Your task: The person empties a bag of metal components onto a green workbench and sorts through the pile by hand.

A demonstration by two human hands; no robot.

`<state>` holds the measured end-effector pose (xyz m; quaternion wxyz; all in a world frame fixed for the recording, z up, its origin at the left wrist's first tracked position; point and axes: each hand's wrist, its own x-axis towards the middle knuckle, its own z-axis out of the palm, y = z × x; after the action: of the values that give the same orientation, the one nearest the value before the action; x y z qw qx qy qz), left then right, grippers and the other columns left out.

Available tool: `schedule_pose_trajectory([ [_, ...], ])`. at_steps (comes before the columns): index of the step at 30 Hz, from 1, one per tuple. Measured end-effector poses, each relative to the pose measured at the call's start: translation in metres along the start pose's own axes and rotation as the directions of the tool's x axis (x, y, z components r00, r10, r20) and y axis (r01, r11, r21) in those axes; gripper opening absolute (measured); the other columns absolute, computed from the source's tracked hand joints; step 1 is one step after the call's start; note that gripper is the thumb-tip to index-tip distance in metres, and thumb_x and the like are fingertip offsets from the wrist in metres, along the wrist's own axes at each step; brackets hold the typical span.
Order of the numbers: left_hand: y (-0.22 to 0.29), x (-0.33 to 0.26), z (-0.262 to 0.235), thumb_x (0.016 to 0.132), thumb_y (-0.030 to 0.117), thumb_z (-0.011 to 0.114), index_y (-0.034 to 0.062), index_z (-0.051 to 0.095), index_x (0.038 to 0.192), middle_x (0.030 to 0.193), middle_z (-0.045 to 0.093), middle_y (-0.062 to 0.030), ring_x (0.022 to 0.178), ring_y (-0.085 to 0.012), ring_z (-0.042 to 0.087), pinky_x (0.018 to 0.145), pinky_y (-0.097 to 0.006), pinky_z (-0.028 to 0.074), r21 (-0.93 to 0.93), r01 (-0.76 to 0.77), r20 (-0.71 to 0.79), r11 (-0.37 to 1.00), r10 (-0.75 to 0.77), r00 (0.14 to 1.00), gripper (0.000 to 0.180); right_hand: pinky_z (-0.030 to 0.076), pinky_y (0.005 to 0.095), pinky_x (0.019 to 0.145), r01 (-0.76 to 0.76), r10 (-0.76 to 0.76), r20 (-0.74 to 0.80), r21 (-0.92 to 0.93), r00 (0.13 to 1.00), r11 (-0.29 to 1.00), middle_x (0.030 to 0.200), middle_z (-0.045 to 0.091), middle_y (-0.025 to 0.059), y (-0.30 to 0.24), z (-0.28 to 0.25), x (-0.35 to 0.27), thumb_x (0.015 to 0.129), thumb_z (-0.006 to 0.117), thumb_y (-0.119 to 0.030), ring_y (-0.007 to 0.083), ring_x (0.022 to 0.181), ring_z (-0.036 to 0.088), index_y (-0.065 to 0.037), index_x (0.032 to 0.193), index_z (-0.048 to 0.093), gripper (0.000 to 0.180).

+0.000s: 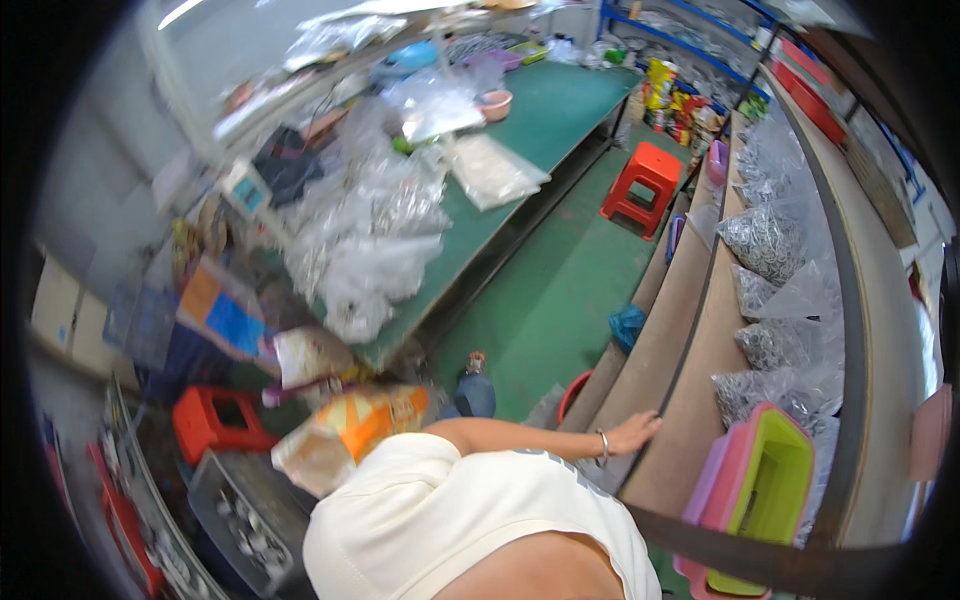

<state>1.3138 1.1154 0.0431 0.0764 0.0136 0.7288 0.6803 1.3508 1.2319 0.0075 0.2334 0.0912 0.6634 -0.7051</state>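
White top, silver wrist bangle (604, 446)

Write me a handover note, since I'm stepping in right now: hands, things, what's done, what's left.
Right hand: open, lying flat on the front edge of the wooden shelf, holding nothing. It seems to be the right one.
Left hand: out of view.
Things: clear bags of small metal parts lined along the shelf; nested pink and green bins just right of the hand.
Done: nothing picked up that shows.
Left: bags and bins look untouched.
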Motion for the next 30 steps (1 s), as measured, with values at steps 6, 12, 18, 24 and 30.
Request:
schedule_pose_trajectory([
  [6, -0.014, 0.047, -0.117, 0.087, 0.045, 0.037, -0.004, 0.021, 0.13, 0.133, 0.027, -0.022, 0.124, -0.0289, 0.027, 0.1, -0.033, 0.024, 0.052, 0.037, 0.402, 0.998, -0.054, 0.914, 0.067, 0.039, 0.0296, 0.068, -0.076, 0.088, -0.091, 0.128, 0.992, 0.989, 0.08, 0.053, 0.0081, 0.015, 0.108, 0.101, 0.089, 0.041, -0.025, 0.0169, 0.072, 0.049, 0.0, 0.093, 0.053, 0.028],
  [12, 0.008, 0.123, -0.27, 0.086, 0.037, 0.047, 0.0036, 0.014, 0.134, 0.133, 0.027, -0.0218, 0.123, -0.0278, 0.03, 0.099, -0.034, 0.026, 0.041, 0.08, 0.512, 0.996, -0.089, 0.854, 0.067, 0.039, 0.0299, 0.069, -0.083, 0.136, -0.219, 0.234, 0.966, 0.969, 0.083, 0.054, 0.0088, -0.012, 0.19, 0.208, 0.089, 0.041, -0.025, 0.0173, 0.074, 0.05, 0.0, 0.095, 0.053, 0.029],
  [18, 0.006, 0.236, -0.341, 0.085, 0.037, 0.049, 0.0057, 0.021, 0.132, 0.128, 0.037, -0.0146, 0.117, -0.0244, 0.037, 0.091, -0.034, 0.036, -0.391, 0.349, 0.268, 0.852, -0.257, 0.928, 0.063, 0.04, 0.0303, 0.07, 0.272, -0.173, -0.355, 0.251, 0.919, 0.929, 0.085, 0.056, 0.0095, -0.088, 0.226, 0.345, 0.09, 0.041, -0.025, 0.0178, 0.076, 0.051, 0.001, 0.097, 0.054, 0.03],
  [24, -0.059, 0.386, -0.431, 0.09, 0.035, 0.039, 0.0082, 0.048, 0.112, 0.117, 0.048, -0.007, 0.108, -0.0171, 0.045, 0.091, -0.033, 0.037, -0.94, 0.269, 0.256, 0.211, -0.087, 0.963, 0.036, 0.032, 0.0364, 0.093, 0.75, -0.719, 0.376, -0.589, 0.584, 0.302, 0.113, 0.051, 0.0158, -0.249, 0.345, 0.486, 0.089, 0.036, -0.015, 0.0284, 0.11, 0.044, 0.0, 0.112, 0.05, 0.031],
  [30, -0.027, 0.476, -0.564, 0.091, 0.036, 0.036, 0.005, 0.04, 0.124, 0.122, 0.046, -0.009, 0.114, -0.0177, 0.042, 0.097, -0.034, 0.031, -0.648, 0.22, 0.064, 0.729, -0.236, 0.97, 0.046, 0.043, 0.0411, 0.076, 0.077, -0.017, 0.084, -0.794, 0.996, 0.604, 0.097, 0.056, 0.0235, -0.189, 0.22, 0.71, 0.075, 0.056, -0.017, 0.0355, 0.088, 0.055, 0.002, 0.103, 0.052, 0.034],
])
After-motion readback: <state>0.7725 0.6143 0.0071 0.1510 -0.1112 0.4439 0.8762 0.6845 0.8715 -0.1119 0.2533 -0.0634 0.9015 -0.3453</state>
